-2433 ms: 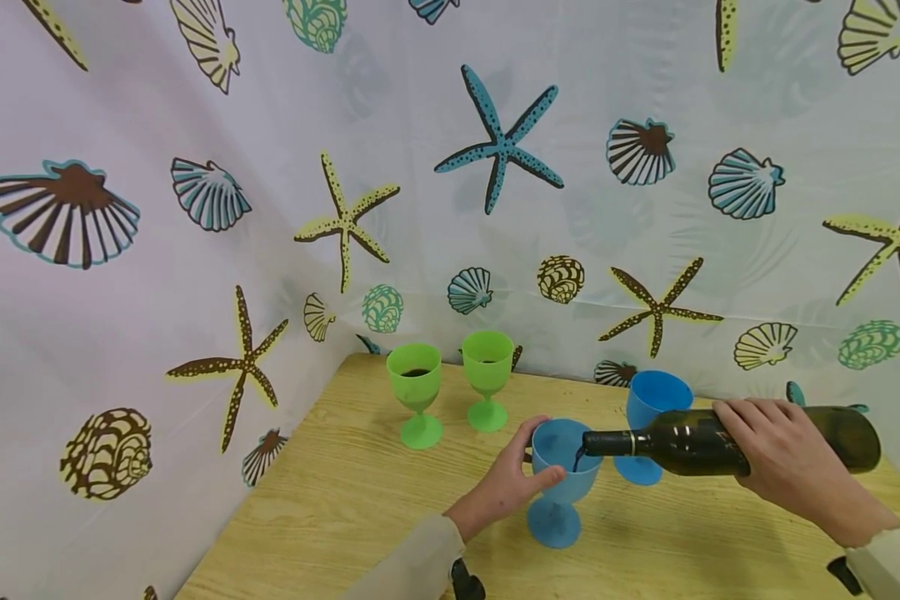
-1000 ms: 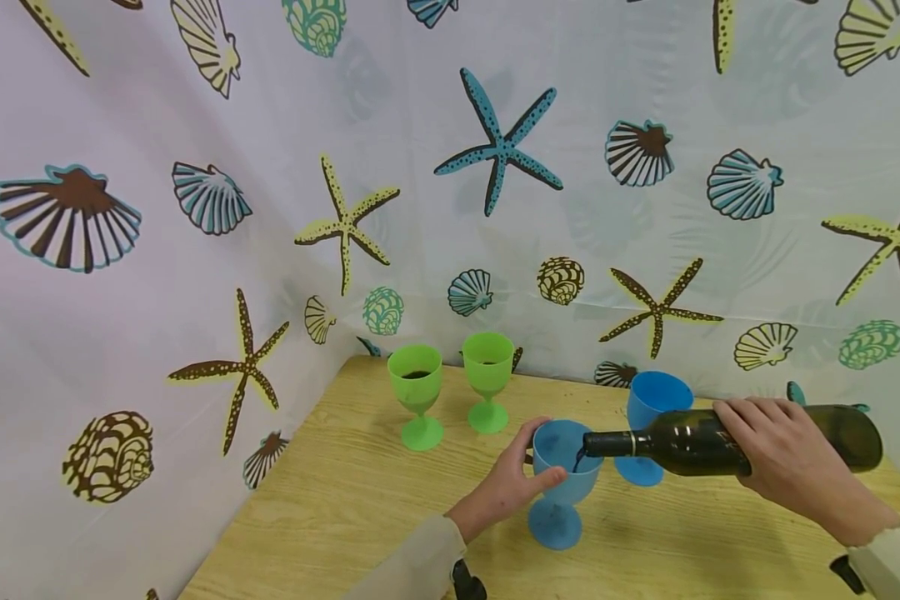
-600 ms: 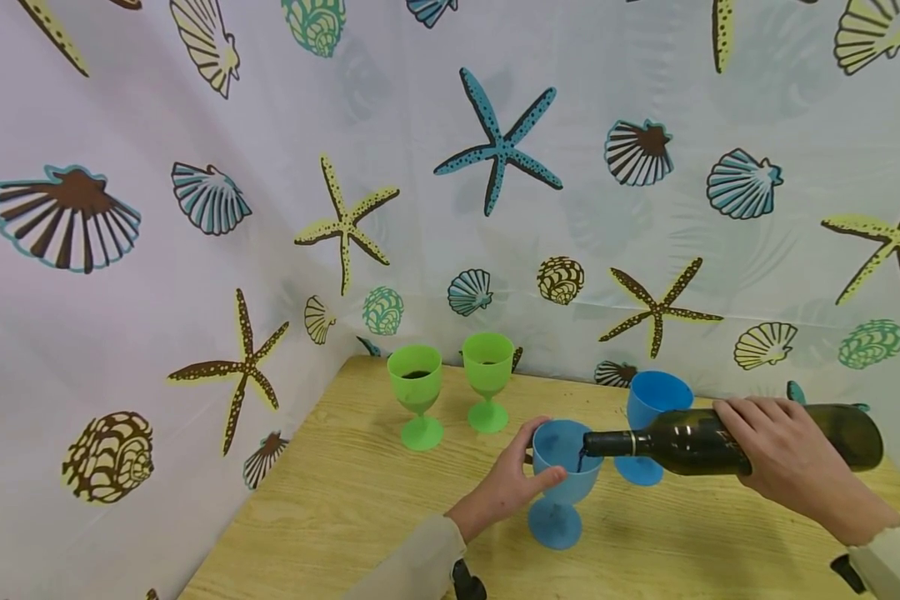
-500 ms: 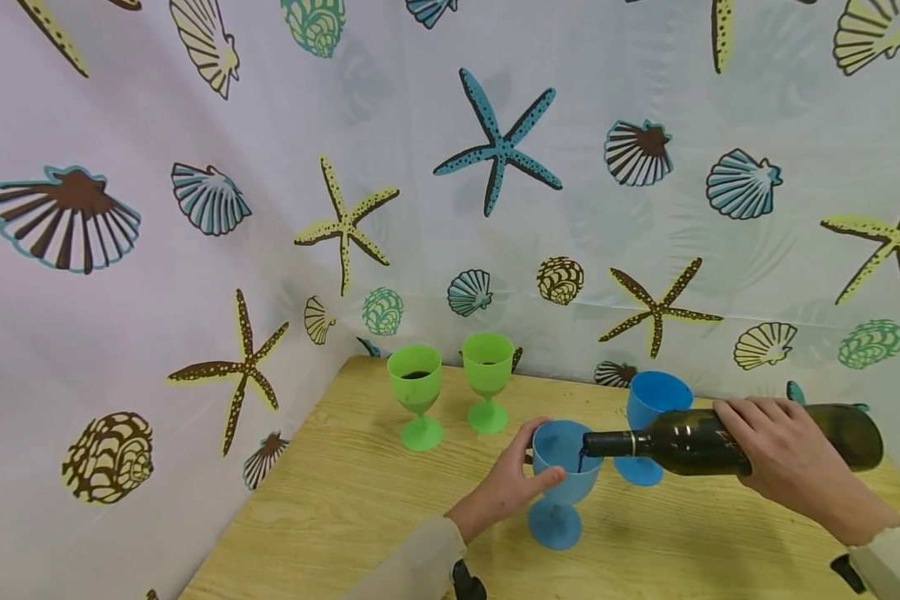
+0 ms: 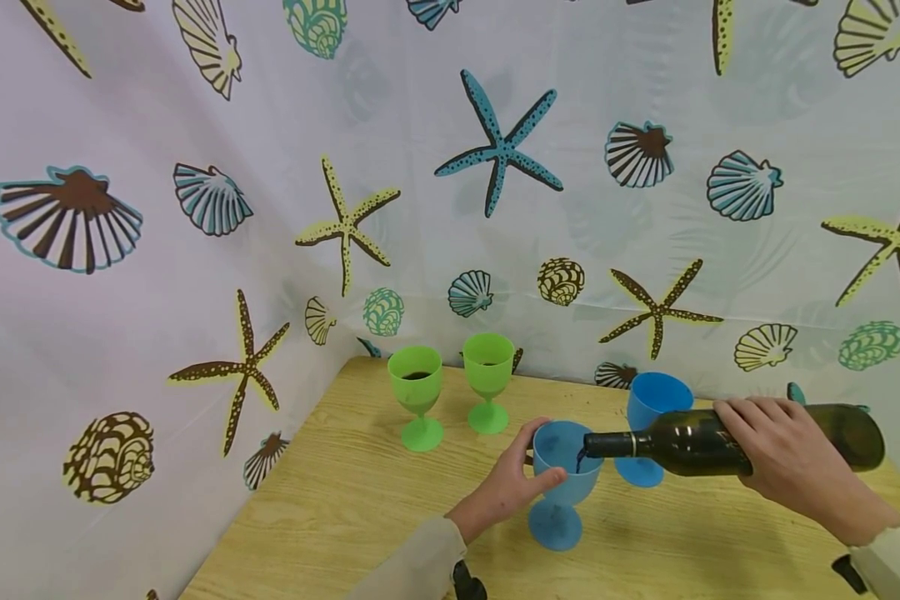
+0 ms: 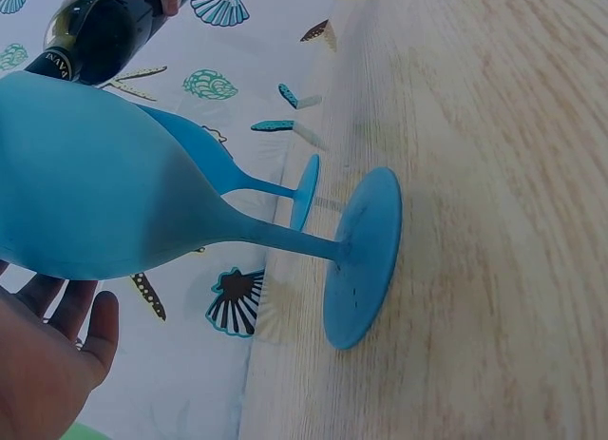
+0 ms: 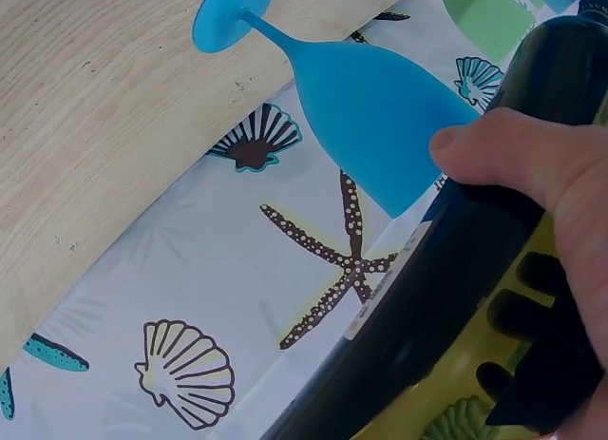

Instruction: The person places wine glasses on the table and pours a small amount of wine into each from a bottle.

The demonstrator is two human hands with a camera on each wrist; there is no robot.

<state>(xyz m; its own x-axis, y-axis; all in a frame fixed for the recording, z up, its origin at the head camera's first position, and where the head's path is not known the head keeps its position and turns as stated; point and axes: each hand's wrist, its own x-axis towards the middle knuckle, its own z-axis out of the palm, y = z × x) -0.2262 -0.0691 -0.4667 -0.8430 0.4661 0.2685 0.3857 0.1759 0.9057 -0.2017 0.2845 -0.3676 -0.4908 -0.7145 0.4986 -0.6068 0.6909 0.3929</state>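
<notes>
My right hand (image 5: 780, 454) grips a dark green wine bottle (image 5: 693, 446) by its body, holding it nearly level with the neck pointing left. A thin stream of dark liquid (image 5: 581, 458) runs from its mouth into a light blue goblet (image 5: 562, 483). Around that goblet's bowl, my left hand (image 5: 506, 479) has its thumb on the near side and its fingers on the far side. The goblet's foot (image 6: 366, 259) sits flat on the table in the left wrist view. In the right wrist view, my right thumb (image 7: 503, 155) lies across the bottle.
Behind the bottle stands a second, darker blue goblet (image 5: 656, 396), partly covered by it. Two green goblets, one left (image 5: 420, 400) and one right (image 5: 487, 379), hold dark liquid at the table's back left. A shell-patterned curtain (image 5: 420, 125) borders the wooden table (image 5: 330, 500).
Dark liquid keeps running from the bottle into the light blue goblet. Both hands, the bottle and all the goblets stay in nearly the same places.
</notes>
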